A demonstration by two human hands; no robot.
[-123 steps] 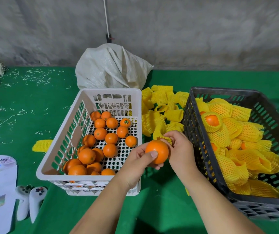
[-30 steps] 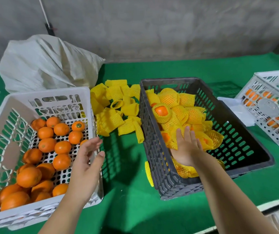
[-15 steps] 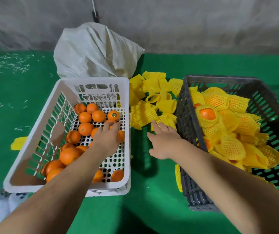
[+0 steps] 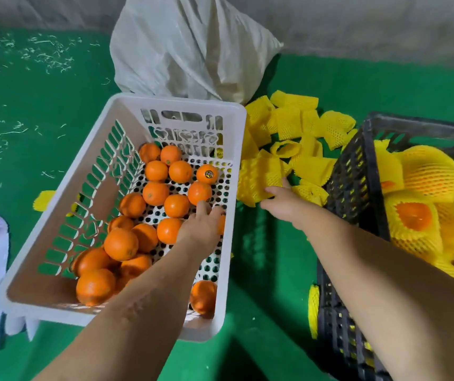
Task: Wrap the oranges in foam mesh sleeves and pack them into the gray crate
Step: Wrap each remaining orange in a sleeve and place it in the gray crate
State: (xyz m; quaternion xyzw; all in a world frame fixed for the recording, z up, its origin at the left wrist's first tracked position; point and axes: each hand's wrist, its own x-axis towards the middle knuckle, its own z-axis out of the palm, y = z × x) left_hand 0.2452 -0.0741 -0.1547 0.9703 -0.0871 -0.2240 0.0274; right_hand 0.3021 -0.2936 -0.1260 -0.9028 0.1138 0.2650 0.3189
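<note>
Two bare forearms come in from the lower edge of the frame, one at lower centre, one at lower right. No sleeves, gloves, rings, watch or bands show. The left hand (image 4: 199,232) and right hand (image 4: 289,206) are bare too, fingers uncovered.

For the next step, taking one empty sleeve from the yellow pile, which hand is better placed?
The right hand. Its fingers already reach the near edge of the sleeves between the two crates. The left hand is down in the white crate among the oranges, with the crate wall between it and the pile.
</note>
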